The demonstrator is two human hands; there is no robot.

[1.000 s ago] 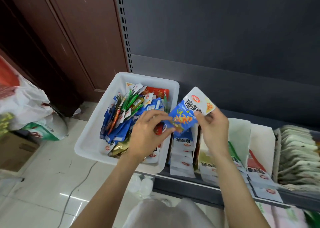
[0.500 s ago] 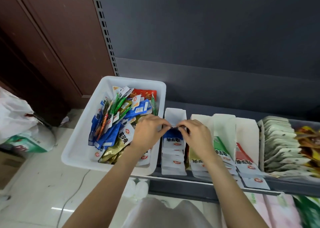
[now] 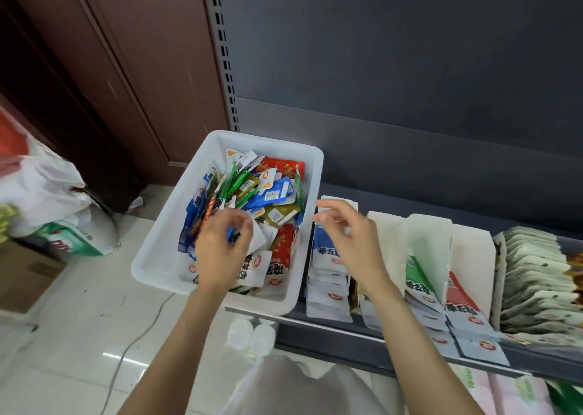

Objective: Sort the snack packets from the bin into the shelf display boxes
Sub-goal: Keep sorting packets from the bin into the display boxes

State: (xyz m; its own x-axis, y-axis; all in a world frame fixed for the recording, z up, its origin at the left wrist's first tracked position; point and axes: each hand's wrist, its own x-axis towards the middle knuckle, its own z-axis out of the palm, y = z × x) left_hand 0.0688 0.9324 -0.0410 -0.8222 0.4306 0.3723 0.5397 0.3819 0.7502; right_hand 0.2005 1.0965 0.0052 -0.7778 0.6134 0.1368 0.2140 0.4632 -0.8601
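**Fingers dip into the packet bin**

Curled fingers [image 3: 243, 228] of the left hand [image 3: 220, 250] pinch a blue packet [image 3: 232, 235] among the snack packets [image 3: 268, 193] heaped in the white bin [image 3: 164, 257] at the shelf's [image 3: 362, 329] left end. Beside it, the right hand [image 3: 353, 241] hovers loosely spread and holding nothing over the leftmost display box [image 3: 328, 288].

White bin [image 3: 151, 266] heaped with mixed packets [image 3: 268, 193]; display boxes [image 3: 429, 244] alongside.

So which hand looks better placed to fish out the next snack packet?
The left hand: its fingers are already down among the mixed packets in the white plastic bin. The right hand hovers with relaxed fingers, holding nothing, over the blue-and-white packets in the leftmost display box.
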